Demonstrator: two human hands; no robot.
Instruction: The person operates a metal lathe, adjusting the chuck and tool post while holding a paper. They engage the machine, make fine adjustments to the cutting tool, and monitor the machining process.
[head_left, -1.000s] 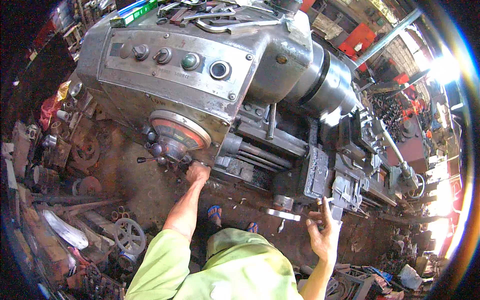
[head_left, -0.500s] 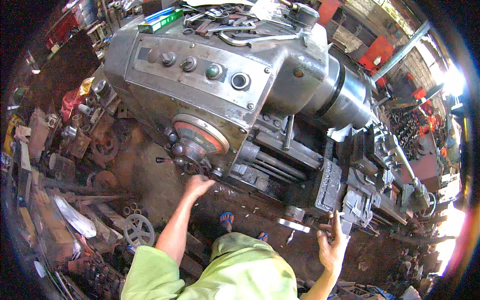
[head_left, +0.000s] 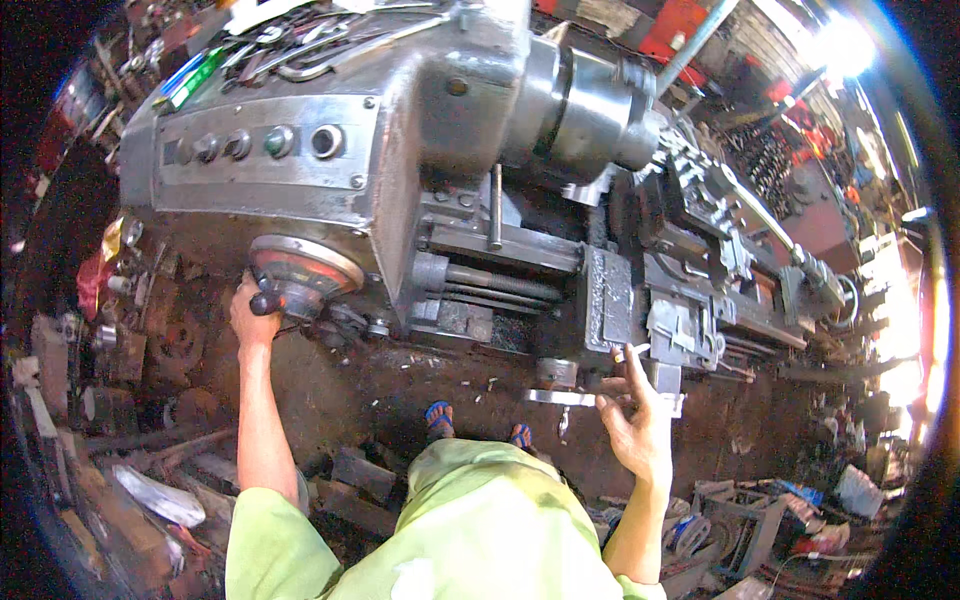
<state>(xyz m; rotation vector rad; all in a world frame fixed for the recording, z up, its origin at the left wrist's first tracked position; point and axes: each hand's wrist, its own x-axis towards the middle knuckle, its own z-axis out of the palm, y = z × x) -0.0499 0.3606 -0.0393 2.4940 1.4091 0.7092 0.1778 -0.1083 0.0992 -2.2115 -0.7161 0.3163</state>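
Left hand (head_left: 248,320) now at 8 o'clock of the red-banded dial (head_left: 308,268), by the dark ball-knobbed lever (head_left: 265,302); half a second ago it was at about 6 o'clock below the dial. Fingers curl at the knobs but are partly hidden, so cannot tell if clamped. Dial and lever sit at 9 o'clock in view, on the lathe headstock (head_left: 440,120), which has shifted toward 9 in frame. Right hand (head_left: 638,432) at 4 o'clock, same pose, small white stick (head_left: 641,349) pinched between fingers, near the handwheel (head_left: 553,397).
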